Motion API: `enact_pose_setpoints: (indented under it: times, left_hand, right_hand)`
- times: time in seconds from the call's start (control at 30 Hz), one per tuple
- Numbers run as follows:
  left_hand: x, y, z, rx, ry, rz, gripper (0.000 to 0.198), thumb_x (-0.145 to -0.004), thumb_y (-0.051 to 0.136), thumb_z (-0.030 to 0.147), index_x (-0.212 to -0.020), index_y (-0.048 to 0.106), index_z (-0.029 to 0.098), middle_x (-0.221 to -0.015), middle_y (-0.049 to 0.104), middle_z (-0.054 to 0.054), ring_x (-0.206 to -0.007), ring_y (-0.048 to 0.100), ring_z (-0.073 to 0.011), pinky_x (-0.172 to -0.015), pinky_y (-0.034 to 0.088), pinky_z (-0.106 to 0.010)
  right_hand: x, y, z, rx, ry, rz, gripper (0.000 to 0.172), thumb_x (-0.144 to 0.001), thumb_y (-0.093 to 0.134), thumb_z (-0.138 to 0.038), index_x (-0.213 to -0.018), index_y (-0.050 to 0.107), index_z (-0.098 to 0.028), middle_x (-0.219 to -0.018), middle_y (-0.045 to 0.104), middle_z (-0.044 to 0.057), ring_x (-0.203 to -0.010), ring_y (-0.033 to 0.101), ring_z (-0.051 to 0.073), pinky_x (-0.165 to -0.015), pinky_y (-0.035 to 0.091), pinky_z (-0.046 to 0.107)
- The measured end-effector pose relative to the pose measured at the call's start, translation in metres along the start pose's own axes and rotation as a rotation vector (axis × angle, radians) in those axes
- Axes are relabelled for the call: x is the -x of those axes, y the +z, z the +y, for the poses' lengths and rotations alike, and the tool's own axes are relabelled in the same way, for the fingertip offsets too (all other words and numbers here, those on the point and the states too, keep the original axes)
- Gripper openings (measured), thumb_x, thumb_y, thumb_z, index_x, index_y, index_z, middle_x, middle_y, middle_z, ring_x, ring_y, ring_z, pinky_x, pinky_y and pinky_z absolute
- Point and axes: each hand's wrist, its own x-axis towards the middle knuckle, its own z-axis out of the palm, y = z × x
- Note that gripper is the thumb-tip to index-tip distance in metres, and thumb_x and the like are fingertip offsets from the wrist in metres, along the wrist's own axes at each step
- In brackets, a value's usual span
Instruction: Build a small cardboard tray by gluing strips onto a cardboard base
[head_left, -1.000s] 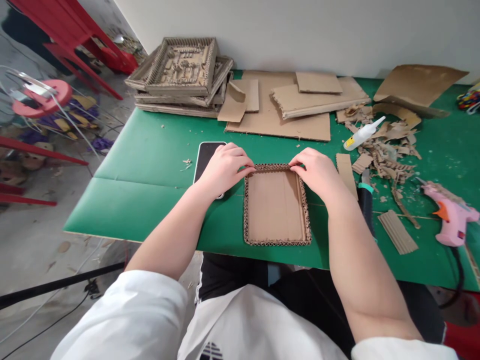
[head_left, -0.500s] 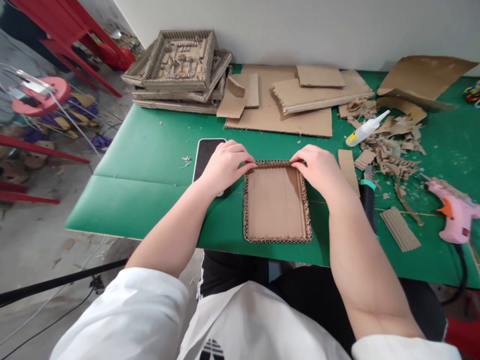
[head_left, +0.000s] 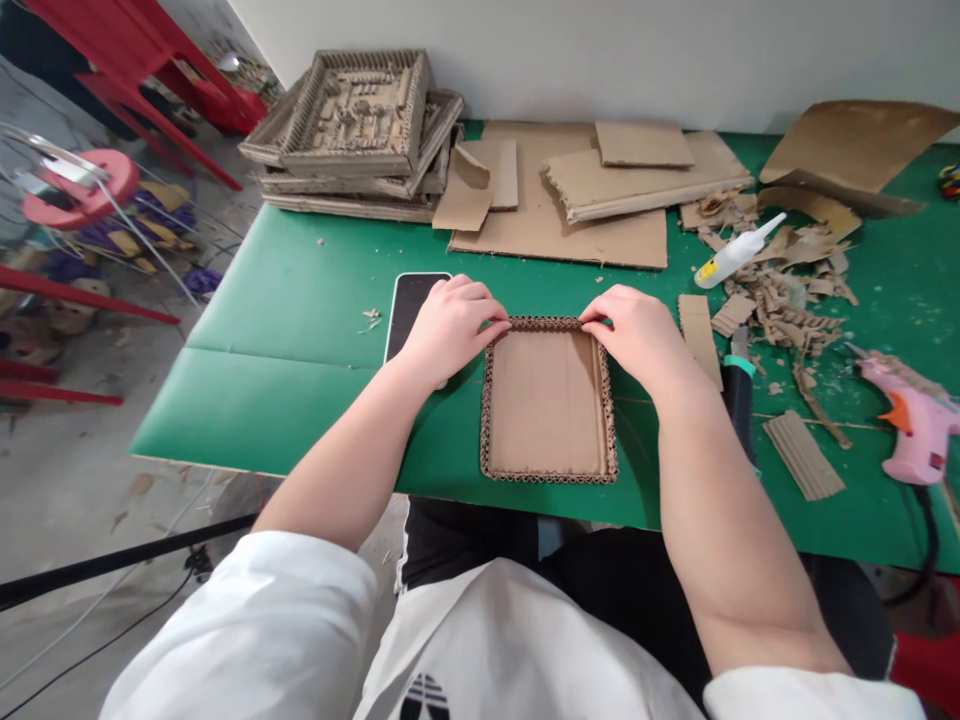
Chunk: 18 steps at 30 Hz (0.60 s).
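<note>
Diffuse light | soft shadow beside cardboard tray (head_left: 549, 405) | sheen on green tabletop (head_left: 300, 300) | edges stretched

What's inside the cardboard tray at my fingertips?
Inside the cardboard tray is a plain brown floor, bordered by corrugated walls. Your left hand and right hand hide bits of the far wall near its corners; the tray's underside is covered too.

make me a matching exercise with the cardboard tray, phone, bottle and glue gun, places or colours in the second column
Column 1
1. cardboard tray
2. phone
3. bottle
4. glue gun

Column 2
a. partly hidden by the left hand
b. pink and orange
c. held at its far side by the left hand and the right hand
d. white and yellow

Right pairs: 1-c, 2-a, 3-d, 4-b
</note>
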Motion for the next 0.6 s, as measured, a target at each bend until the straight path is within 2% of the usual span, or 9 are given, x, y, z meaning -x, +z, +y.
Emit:
enact_pose_setpoints:
  times: [0.6]
  left_hand:
    - [0.0006,0.0013,0.0004,-0.033,0.008,-0.011,0.020,-0.089,0.056,0.035,-0.082,0.069,0.022,-0.084,0.066,-0.004,-0.083,0.052,-0.0196,-0.077,0.038,-0.035]
  right_hand:
    - [0.0003,0.0001,-0.0016,0.015,0.016,-0.017,0.014,-0.080,0.057,-0.011,-0.079,0.067,-0.020,-0.090,0.064,0.005,-0.084,0.060,0.020,-0.072,0.045,0.033]
